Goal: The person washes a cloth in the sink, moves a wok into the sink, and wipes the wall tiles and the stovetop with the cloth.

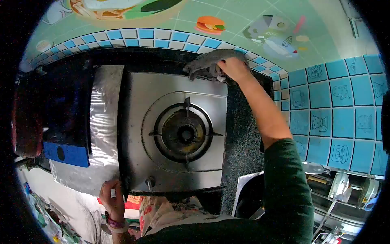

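A dark grey cloth (pixel 205 61) lies bunched over the back right corner of the steel gas stove (pixel 138 93), against the tiled wall. My right hand (pixel 235 69) grips it, fingers closed into its folds. The single burner (pixel 187 135), with its black pan support, sits in the middle of the stove, and a knob (pixel 150 184) is at the front. By the front edge of a shiny metal sheet (pixel 105 114), my left hand (pixel 111 195) is held with curled fingers. A small pale patch shows between them; what it is, I cannot make out.
To the left, a dark appliance with a blue front panel (pixel 67 153) stands on the metal sheet. Speckled black countertop (pixel 245 134) runs along the stove's right side. Below my right arm is a dark pan or basin (pixel 250 197), and dish racks (pixel 339 203) stand farther right.
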`<state>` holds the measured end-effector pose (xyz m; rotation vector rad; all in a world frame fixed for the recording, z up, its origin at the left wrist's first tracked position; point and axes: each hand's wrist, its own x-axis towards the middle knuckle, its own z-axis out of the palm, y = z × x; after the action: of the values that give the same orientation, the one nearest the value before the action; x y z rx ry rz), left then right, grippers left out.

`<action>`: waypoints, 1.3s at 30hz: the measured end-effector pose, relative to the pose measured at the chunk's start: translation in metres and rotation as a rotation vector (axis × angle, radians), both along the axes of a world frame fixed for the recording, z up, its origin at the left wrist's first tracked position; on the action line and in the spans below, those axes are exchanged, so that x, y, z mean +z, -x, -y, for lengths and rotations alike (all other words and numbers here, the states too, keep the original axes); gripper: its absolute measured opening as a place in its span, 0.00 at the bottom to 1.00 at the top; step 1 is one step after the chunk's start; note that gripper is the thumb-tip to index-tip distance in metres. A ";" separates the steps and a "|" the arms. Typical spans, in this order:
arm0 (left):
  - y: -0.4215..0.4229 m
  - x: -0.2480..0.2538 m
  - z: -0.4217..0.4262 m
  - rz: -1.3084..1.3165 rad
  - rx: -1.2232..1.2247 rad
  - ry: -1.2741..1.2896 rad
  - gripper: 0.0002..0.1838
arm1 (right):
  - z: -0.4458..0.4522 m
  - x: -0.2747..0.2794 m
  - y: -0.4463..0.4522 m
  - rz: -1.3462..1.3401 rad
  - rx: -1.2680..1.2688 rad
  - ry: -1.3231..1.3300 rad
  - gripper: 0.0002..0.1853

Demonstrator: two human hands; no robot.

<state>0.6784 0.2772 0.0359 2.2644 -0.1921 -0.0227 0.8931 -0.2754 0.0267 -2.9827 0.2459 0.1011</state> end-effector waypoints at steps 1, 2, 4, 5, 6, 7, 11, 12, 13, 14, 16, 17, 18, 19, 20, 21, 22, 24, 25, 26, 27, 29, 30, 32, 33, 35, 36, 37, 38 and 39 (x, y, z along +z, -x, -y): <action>-0.001 0.001 0.006 -0.001 -0.001 -0.001 0.08 | 0.004 0.010 0.004 -0.001 -0.001 -0.001 0.22; -0.003 0.004 0.011 0.014 -0.013 -0.018 0.08 | 0.014 0.018 0.011 -0.037 -0.023 -0.082 0.23; -0.003 0.008 0.013 0.026 -0.033 -0.040 0.08 | 0.050 0.018 0.028 -0.092 -0.068 -0.103 0.25; -0.003 0.008 0.013 0.025 -0.038 -0.054 0.08 | 0.070 0.022 0.038 -0.111 -0.074 -0.112 0.25; -0.001 0.007 0.012 0.022 -0.042 -0.066 0.08 | 0.087 0.025 0.052 -0.056 -0.097 -0.124 0.24; 0.001 0.003 0.010 0.022 -0.040 -0.064 0.08 | 0.120 0.015 0.062 0.059 0.002 -0.204 0.24; 0.008 -0.004 0.001 0.050 -0.017 -0.070 0.09 | 0.197 0.034 0.098 -0.092 -0.368 0.271 0.22; 0.009 -0.003 0.000 0.048 -0.026 -0.067 0.09 | 0.196 0.047 0.097 -0.155 -0.453 0.450 0.22; 0.009 -0.001 -0.002 0.047 -0.030 -0.069 0.09 | 0.186 0.069 0.099 -0.093 -0.469 0.528 0.21; 0.008 0.002 -0.004 0.023 -0.035 -0.083 0.09 | 0.178 0.092 0.103 0.025 -0.510 0.561 0.23; 0.005 0.003 -0.003 0.000 -0.044 -0.088 0.09 | 0.166 0.154 0.108 0.430 -0.596 0.487 0.27; 0.003 0.002 -0.003 0.017 -0.060 -0.078 0.08 | 0.170 0.187 0.108 0.643 -0.581 0.435 0.30; 0.002 0.001 -0.002 0.033 -0.077 -0.070 0.08 | 0.187 0.217 0.102 0.838 -0.466 0.425 0.30; -0.001 0.003 0.001 0.031 -0.083 -0.065 0.08 | 0.199 0.242 0.093 1.029 -0.342 0.411 0.31; -0.005 0.004 0.005 0.041 -0.095 -0.065 0.07 | 0.181 0.257 0.077 1.120 -0.339 0.314 0.32; -0.008 0.004 0.011 0.050 -0.110 -0.066 0.07 | 0.195 0.255 0.068 1.156 -0.336 0.379 0.35; -0.008 0.003 0.013 0.048 -0.115 -0.066 0.07 | 0.230 0.235 0.060 1.087 -0.410 0.643 0.38; -0.008 -0.002 0.017 0.030 -0.081 -0.095 0.06 | 0.328 0.153 0.045 0.401 -0.863 1.928 0.45; -0.010 0.000 0.020 0.030 -0.081 -0.101 0.06 | 0.326 0.132 0.041 0.350 -0.843 1.886 0.44; -0.011 0.004 0.023 0.019 -0.097 -0.111 0.06 | 0.314 0.115 0.039 0.375 -0.769 1.594 0.43; -0.012 0.007 0.024 0.005 -0.117 -0.120 0.07 | 0.298 0.100 0.039 0.470 -0.692 1.146 0.42; -0.010 0.004 0.023 0.019 -0.112 -0.094 0.07 | 0.278 0.072 0.042 0.440 -0.627 0.897 0.40; -0.009 0.000 0.022 0.040 -0.101 -0.061 0.07 | 0.268 0.061 0.047 0.401 -0.601 0.871 0.39; -0.006 -0.007 0.022 0.063 -0.083 -0.038 0.06 | 0.257 0.040 0.063 0.324 -0.548 0.875 0.37; -0.003 -0.010 0.020 0.077 -0.066 -0.023 0.06 | 0.251 0.029 0.074 0.288 -0.523 0.871 0.36; -0.001 -0.020 0.011 0.050 -0.079 -0.010 0.07 | 0.236 0.006 0.101 0.214 -0.475 0.867 0.34; 0.001 -0.023 0.008 0.030 -0.078 -0.003 0.07 | 0.228 -0.008 0.115 0.174 -0.450 0.872 0.33; 0.002 -0.022 0.005 0.023 -0.082 0.005 0.07 | 0.219 -0.022 0.131 0.133 -0.425 0.869 0.32; 0.002 -0.018 0.003 0.036 -0.100 -0.019 0.07 | 0.210 -0.038 0.147 0.094 -0.397 0.874 0.32; 0.002 -0.016 0.000 0.049 -0.116 -0.043 0.07 | 0.201 -0.054 0.164 0.060 -0.366 0.881 0.31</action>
<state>0.6762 0.2768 0.0196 2.2950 -0.3524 -0.0328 0.7296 -0.4768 -0.0273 -3.6962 1.0663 -0.1916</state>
